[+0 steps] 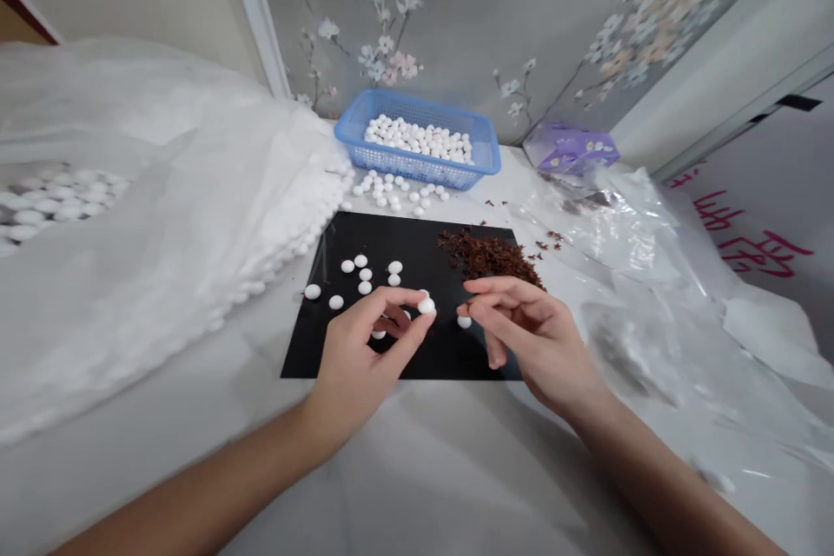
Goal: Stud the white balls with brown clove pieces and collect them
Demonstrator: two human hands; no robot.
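Note:
Between the thumb and index finger of my left hand is a small white ball, held above a black mat. My right hand faces it a short way to the right, thumb and fingers pinched together. A tiny reddish-brown piece seems to show at those fingertips, too small to make out well. Another white ball lies just below them. Several more balls rest on the mat's left half, some partly hidden by my left hand. A heap of reddish-brown bits covers the mat's right rear.
Behind the mat stands a blue plastic basket of white balls, with loose balls before it. A large white bag of balls bulges on the left. Clear plastic bags and a purple packet lie on the right.

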